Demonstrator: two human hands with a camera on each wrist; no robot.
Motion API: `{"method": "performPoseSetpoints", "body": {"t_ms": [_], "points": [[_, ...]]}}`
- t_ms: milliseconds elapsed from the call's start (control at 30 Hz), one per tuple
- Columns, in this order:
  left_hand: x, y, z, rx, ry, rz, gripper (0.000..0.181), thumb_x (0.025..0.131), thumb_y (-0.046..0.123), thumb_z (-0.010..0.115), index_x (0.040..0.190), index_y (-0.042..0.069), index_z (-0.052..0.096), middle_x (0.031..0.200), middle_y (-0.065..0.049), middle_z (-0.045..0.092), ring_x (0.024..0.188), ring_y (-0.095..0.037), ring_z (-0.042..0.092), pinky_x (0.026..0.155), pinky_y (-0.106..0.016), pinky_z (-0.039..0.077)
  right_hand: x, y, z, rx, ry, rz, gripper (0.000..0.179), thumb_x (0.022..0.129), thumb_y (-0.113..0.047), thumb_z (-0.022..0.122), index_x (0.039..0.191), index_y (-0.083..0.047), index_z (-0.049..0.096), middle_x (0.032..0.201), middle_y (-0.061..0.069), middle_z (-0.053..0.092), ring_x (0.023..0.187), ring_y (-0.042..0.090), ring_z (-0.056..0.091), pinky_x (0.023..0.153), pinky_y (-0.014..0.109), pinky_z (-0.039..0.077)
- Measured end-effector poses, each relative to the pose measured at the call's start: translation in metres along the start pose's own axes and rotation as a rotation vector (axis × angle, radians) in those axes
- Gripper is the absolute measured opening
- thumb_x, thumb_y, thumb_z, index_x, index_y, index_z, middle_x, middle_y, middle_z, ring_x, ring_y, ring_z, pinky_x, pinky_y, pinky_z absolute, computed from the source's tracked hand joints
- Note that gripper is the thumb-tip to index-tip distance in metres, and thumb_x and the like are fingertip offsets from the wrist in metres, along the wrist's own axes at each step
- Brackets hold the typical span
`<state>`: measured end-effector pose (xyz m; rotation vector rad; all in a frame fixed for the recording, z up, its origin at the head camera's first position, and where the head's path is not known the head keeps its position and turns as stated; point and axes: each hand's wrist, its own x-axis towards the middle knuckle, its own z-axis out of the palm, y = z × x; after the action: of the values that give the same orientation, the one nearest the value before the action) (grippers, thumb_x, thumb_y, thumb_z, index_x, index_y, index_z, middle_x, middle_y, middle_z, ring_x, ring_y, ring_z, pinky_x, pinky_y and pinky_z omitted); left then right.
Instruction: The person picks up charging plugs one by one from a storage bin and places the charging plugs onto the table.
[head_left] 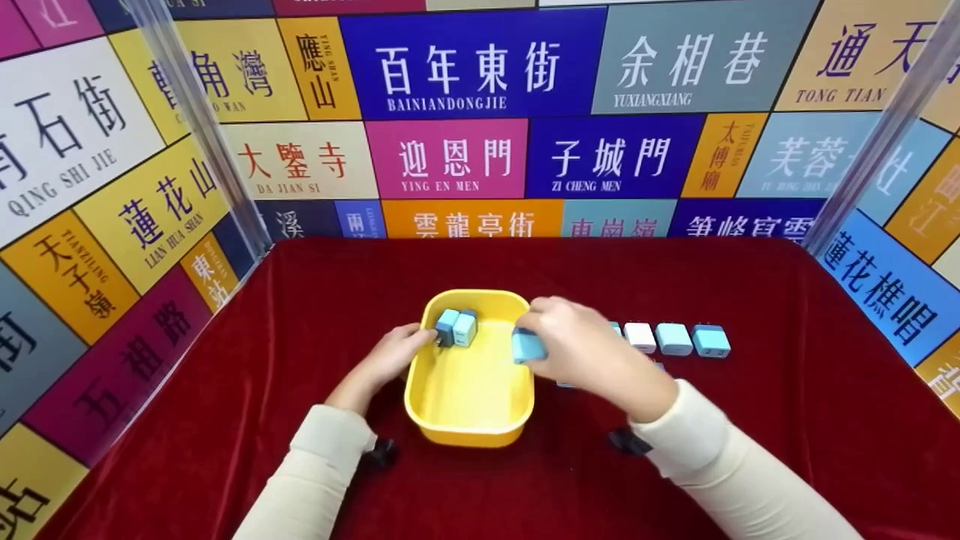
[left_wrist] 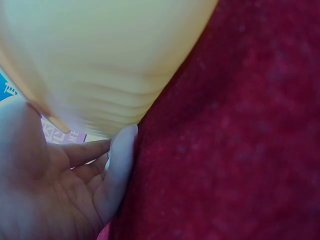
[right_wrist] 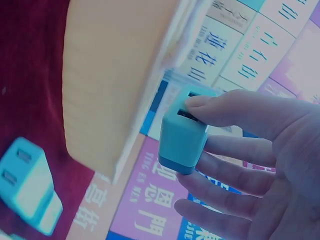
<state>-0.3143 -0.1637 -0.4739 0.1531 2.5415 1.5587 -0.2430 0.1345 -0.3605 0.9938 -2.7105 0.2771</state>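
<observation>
A yellow plastic box (head_left: 469, 435) rests on the red cloth in the middle of the head view. My left hand (head_left: 394, 351) holds its left wall by the rim; the left wrist view has the fingers (left_wrist: 120, 155) against the outer side. Over the box's right rim, my right hand (head_left: 574, 341) pinches a light blue USB charger (right_wrist: 182, 135) between thumb and fingers, its two ports facing the thumb. Inside the box, at the far left corner, small blue chargers (head_left: 465, 330) stand close together beside the left fingertips.
Right of the box, a row on the cloth holds a white charger (head_left: 640, 337), a light blue charger (head_left: 673, 339) and a two-tone blue charger (head_left: 711, 341). More chargers are partly hidden behind my right hand. Sign-printed panels (head_left: 450, 157) stand behind and at both sides.
</observation>
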Motion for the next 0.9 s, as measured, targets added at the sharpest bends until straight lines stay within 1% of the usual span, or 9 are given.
{"method": "performPoseSetpoints", "body": {"t_ms": [100,233,367,567,700,900], "points": [[0.001,0.0,0.0,0.002,0.0,0.003,0.051,0.103,0.037,0.055,0.135,-0.002,0.066,0.113,-0.015,0.075,0.091,-0.021,0.073,0.081,-0.034,0.061,-0.007,0.007,-0.007,0.005,0.024,0.018,0.035,0.084,-0.02,0.091,0.113,-0.006,0.079,0.1,0.007,0.066,0.088,0.022,0.059,0.082,0.036,0.061],[0.0,0.0,0.001,0.005,0.003,0.0,0.051,0.103,0.037,0.055,0.135,-0.001,0.067,0.112,-0.014,0.075,0.09,-0.021,0.073,0.079,-0.033,0.061,-0.019,0.015,-0.011,0.017,0.021,0.049,0.039,0.085,-0.02,0.089,0.118,-0.005,0.078,0.106,0.008,0.068,0.093,0.022,0.061,0.085,0.037,0.062],[0.0,0.001,0.0,0.01,0.008,-0.001,0.051,0.103,0.037,0.055,0.134,-0.001,0.067,0.111,-0.013,0.075,0.089,-0.02,0.073,0.079,-0.033,0.061,-0.031,0.023,-0.012,-0.002,0.041,0.052,0.041,0.083,-0.018,0.09,0.12,-0.003,0.077,0.107,0.009,0.068,0.095,0.024,0.062,0.085,0.038,0.062],[-0.001,0.0,0.0,-0.004,0.001,-0.012,0.052,0.104,0.037,0.055,0.135,-0.002,0.066,0.11,-0.015,0.075,0.086,-0.021,0.074,0.075,-0.034,0.062,-0.048,0.035,-0.015,-0.017,0.076,0.061,0.043,0.081,-0.017,0.092,0.119,-0.002,0.078,0.107,0.01,0.069,0.097,0.025,0.065,0.085,0.041,0.063],[-0.001,0.001,0.001,-0.017,-0.006,-0.024,0.052,0.104,0.037,0.055,0.137,-0.002,0.065,0.111,-0.015,0.075,0.086,-0.022,0.074,0.073,-0.035,0.063,-0.06,0.046,-0.014,-0.024,0.076,0.088,0.046,0.079,-0.017,0.094,0.119,-0.001,0.077,0.108,0.01,0.07,0.098,0.026,0.066,0.085,0.043,0.063],[-0.001,0.001,0.0,-0.027,-0.002,-0.027,0.051,0.104,0.037,0.055,0.136,-0.001,0.065,0.109,-0.015,0.075,0.083,-0.021,0.073,0.071,-0.034,0.062,-0.074,0.064,-0.008,-0.047,0.092,0.081,0.047,0.077,-0.017,0.095,0.117,0.0,0.077,0.104,0.011,0.069,0.093,0.026,0.066,0.08,0.044,0.063]]}}
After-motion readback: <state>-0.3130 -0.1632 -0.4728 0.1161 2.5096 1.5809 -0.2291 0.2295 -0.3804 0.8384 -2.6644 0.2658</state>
